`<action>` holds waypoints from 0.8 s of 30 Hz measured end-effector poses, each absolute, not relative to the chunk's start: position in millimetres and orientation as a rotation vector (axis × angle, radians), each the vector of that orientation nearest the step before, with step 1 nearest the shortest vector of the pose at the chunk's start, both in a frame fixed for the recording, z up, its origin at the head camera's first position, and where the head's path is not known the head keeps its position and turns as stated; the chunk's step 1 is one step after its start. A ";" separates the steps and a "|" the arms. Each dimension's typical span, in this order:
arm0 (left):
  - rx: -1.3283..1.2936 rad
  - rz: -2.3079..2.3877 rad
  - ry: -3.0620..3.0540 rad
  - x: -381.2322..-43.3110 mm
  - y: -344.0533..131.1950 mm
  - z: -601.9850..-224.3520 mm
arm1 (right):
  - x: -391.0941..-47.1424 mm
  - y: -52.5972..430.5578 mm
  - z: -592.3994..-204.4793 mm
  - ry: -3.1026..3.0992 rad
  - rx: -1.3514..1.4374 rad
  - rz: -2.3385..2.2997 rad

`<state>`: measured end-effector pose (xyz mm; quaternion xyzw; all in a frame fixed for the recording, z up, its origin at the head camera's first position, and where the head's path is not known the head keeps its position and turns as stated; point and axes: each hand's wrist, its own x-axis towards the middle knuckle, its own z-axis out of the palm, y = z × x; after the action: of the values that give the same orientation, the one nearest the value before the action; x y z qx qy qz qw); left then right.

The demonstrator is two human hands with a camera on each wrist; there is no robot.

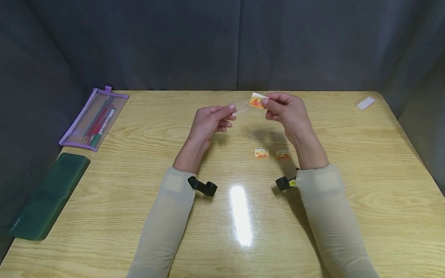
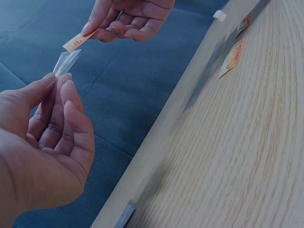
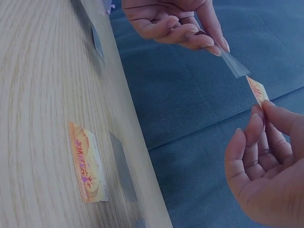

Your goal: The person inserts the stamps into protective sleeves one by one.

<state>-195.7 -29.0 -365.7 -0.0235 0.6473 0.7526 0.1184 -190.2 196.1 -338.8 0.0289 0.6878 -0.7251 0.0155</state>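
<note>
Plastic, thin and clear, forms a small holder (image 1: 241, 107) that the left hand (image 1: 211, 120) pinches between thumb and forefinger above the far half of the table (image 1: 132, 216). This hand's other fingers curl loosely beneath it. Just to the right, the right hand (image 1: 286, 110) pinches a printed stamp (image 1: 256, 100) in orange and yellow with a pale margin, its remaining fingers bent inward. The stamp is raised off the tabletop, one edge right beside the holder's free end; whether the two touch is too fine to tell.

Two similar stamps lie flat on the wood grain, nearer than the hands: a left one (image 1: 261, 153) and a right one (image 1: 283, 155), side by side with a gap between them.

At the far left rests a mesh pouch (image 1: 77, 116) with purple edging, and pens (image 1: 99, 122) show through it, among them a white and green one. Nearer on the left lies a long dark green case (image 1: 50, 197). A white block (image 1: 365, 103) lies near the far right corner. Pale long sleeves (image 1: 160, 224) cover both forearms, and a dark curtain (image 1: 156, 46) hangs behind the far edge.
</note>
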 end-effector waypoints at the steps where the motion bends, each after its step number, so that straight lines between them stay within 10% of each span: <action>1: -0.069 2.200 1.895 -195.6 -29.1 -365.8 | -190.0 195.6 -338.7 2.138 0.086 -2.256; 24: -0.002 2.140 2.011 -195.7 -30.0 -365.9 | -189.5 195.1 -339.0 2.214 0.055 -1.969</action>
<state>-195.7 -30.0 -365.9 -0.0007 0.6812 0.7249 0.1020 -189.5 195.1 -339.0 0.0183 0.7441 -0.6618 0.0892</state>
